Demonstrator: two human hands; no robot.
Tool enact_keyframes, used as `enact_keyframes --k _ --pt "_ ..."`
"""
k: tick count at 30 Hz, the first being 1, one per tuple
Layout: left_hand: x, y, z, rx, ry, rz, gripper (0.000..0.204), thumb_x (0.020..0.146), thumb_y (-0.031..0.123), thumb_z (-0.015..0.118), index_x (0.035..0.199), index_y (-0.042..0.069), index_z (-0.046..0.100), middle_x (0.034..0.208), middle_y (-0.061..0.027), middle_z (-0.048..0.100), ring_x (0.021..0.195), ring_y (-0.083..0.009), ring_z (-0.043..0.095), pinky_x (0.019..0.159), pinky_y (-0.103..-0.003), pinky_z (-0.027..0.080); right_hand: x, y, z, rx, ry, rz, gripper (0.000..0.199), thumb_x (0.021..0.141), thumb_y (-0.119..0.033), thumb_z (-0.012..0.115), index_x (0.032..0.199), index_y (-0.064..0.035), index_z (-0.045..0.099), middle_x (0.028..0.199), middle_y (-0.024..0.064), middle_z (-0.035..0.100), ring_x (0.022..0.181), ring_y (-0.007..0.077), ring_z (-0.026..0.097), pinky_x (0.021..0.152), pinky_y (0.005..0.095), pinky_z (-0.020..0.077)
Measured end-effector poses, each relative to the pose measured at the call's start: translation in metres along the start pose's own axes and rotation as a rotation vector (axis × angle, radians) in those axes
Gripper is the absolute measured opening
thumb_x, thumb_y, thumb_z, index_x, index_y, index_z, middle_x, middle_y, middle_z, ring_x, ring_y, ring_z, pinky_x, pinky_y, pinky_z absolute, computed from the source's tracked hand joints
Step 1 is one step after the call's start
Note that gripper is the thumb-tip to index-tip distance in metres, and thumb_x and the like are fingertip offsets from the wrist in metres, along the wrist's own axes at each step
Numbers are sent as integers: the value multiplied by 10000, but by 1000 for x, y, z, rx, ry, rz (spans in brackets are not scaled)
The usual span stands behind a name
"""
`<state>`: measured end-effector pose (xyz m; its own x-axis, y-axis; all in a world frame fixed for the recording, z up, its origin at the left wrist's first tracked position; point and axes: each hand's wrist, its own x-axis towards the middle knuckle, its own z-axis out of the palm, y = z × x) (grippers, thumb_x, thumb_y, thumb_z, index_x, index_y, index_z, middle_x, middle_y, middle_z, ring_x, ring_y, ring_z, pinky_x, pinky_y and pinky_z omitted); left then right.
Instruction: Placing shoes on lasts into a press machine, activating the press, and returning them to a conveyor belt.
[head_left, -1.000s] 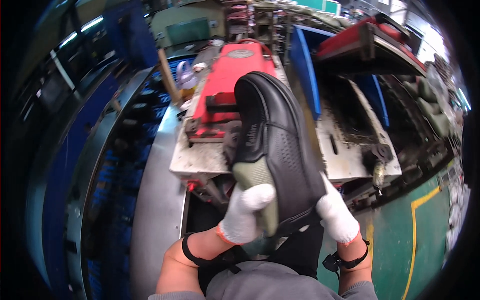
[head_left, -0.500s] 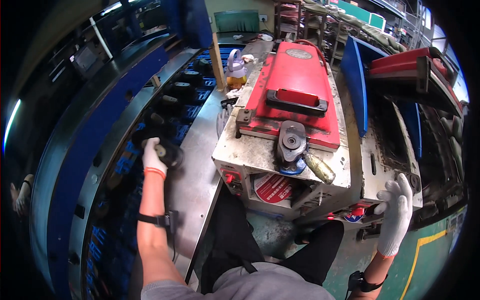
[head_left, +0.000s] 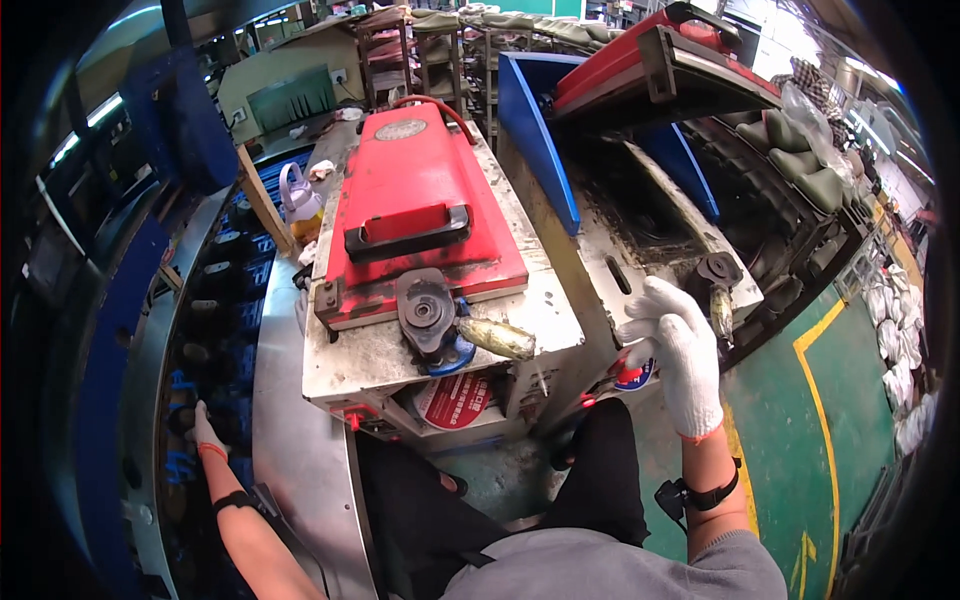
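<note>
From here, I see the left hand (head_left: 207,432) by a dark object (head_left: 181,421) among blue brackets (head_left: 180,467); whether it grips, I can't tell. The right hand (head_left: 682,362), fingers loosely parted, hovers near the open-lidded machine (head_left: 592,262).

Head cam: wide fisheye, left one of a side-by-side pair, worn at head ht, looking down & fwd. Grey fabric shirt (head_left: 620,565) v. close, btm ctr; white-gloved right hand (head_left: 680,355) near, right of ctr; white-gloved left hand (head_left: 206,432) smaller in view, lower left. Boxy red lid (head_left: 420,175) approx. mid-frame, seen from above. Flat green panel (head_left: 290,100) far off, upper left. Edges bow toward dark rim.
</note>
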<state>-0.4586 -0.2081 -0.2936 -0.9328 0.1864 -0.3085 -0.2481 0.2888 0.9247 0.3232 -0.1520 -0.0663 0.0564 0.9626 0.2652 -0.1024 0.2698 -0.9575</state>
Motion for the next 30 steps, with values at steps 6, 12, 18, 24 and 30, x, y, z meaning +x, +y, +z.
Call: enact_keyframes --k 6,12,18,24,30 --pt "-45 -17 -15 216 53 453 1084 925 502 754 1657 -55 181 1728 -239 244 1603 -328 249 1290 -395 249 -4 7 17 3 -38 16 482 1065 -228 568 1473 26 536 1274 169 671 1016 208 714 765 302 588" --pt "-97 -7 -90 864 912 447 1001 886 625 734 1584 1 379 1623 -266 405 1478 -450 424 1187 -607 370 -8 11 1 -129 104 3 461 1090 -251 528 1463 19 546 1202 125 670 882 165 689 699 264 542" --pt "-35 -52 -165 -172 655 -50 1578 690 836 785 1617 -131 -50 1673 -334 276 1489 -441 426 1234 -491 360 3 39 2 -56 51 -15 475 1108 -284 531 1475 17 538 1231 120 644 962 161 676 706 259 531" --pt "-3 -24 -163 -274 792 -231 1686 529 862 843 1646 -84 6 1704 -301 222 1524 -374 378 1257 -500 320 1 33 20 -97 14 0 480 1111 -285 524 1484 17 532 1257 120 636 979 173 679 717 266 527" --pt "11 -34 -146 -315 803 -235 740 856 541 748 1380 56 554 1318 -116 663 1242 -287 616 1003 -441 523 -8 27 6 -141 25 9 478 1110 -280 516 1482 20 534 1254 124 638 974 167 672 725 269 525"
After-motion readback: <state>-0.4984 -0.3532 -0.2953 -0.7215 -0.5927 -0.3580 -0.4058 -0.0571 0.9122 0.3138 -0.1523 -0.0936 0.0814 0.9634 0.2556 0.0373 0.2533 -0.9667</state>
